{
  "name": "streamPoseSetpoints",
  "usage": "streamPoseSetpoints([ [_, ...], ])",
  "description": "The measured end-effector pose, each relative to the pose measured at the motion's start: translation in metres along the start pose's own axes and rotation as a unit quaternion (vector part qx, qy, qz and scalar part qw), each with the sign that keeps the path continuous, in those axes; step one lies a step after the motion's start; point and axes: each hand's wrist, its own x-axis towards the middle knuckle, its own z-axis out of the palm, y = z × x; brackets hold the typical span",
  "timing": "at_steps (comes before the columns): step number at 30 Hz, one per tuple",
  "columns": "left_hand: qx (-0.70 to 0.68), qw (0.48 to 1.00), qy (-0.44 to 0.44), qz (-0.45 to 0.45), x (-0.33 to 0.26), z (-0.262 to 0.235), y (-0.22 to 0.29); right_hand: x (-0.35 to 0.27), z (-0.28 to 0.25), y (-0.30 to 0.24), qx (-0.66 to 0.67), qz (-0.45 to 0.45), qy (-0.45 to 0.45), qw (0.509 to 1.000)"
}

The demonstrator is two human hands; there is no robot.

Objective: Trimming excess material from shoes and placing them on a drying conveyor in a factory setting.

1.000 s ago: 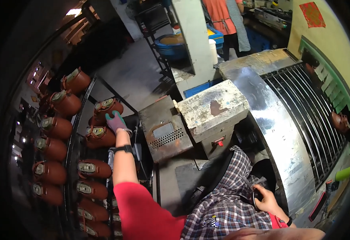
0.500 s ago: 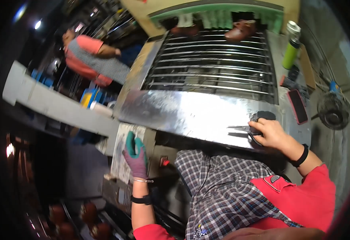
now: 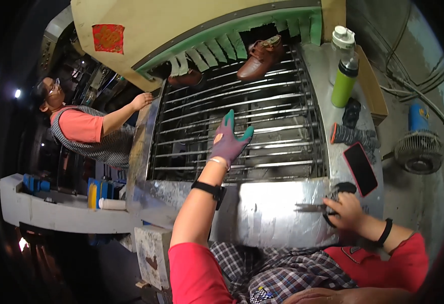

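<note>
My left hand (image 3: pixel 230 144), in a purple and green glove, reaches out over the metal bars of a conveyor (image 3: pixel 278 144). Its fingers are spread and nothing is in them. Beyond it, a brown leather shoe (image 3: pixel 258 65) lies on the bars at the mouth of a machine. Farther left, a second brown shoe (image 3: pixel 185 78) is partly hidden under the hanging strips. In my bare right hand (image 3: pixel 348 213) is a pair of scissors (image 3: pixel 310 207), held over the shiny metal sheet at the near edge, blades pointing left.
Right of the conveyor stand a green bottle (image 3: pixel 343 86), dark grey gloves (image 3: pixel 354 136) and a phone (image 3: pixel 360 169). A fan (image 3: pixel 419 151) is farther right. Another person (image 3: pixel 85 124) stands at the left, one hand by the machine. Green-edged flaps (image 3: pixel 212 55) hang across the opening.
My left hand has moved from the low ledge at left up and forward over the bars, its fingers now spread. The view has shifted toward the machine. The right hand still holds the scissors.
</note>
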Motion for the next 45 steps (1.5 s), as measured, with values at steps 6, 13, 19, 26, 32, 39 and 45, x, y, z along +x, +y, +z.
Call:
streamPoseSetpoints([
  [6,0.119,0.993,-0.005,0.019,0.137,0.061,-0.032,-0.014,0.015,0.019,0.046,-0.013,-0.036,0.998],
  [13,0.190,0.981,0.008,0.026,0.271,0.089,-0.033,-0.044,0.039,0.045,-0.032,-0.062,-0.127,0.989],
  [19,0.313,0.949,-0.019,-0.033,0.281,0.127,-0.032,-0.056,0.041,0.044,-0.028,0.010,-0.228,0.973],
  [26,-0.131,0.962,-0.147,-0.187,0.200,0.079,-0.026,-0.016,0.024,0.041,0.073,-0.004,-0.094,0.993],
  [32,-0.727,0.644,-0.103,-0.214,0.003,0.026,-0.031,-0.004,0.013,0.016,0.045,0.016,0.001,0.999],
  [39,-0.627,0.709,0.041,-0.319,-0.272,-0.050,0.026,0.001,0.017,0.010,0.047,-0.019,0.089,0.995],
  [45,-0.630,0.669,0.145,-0.366,-0.429,-0.071,0.093,0.030,0.000,-0.049,0.194,-0.056,-0.077,0.976],
])
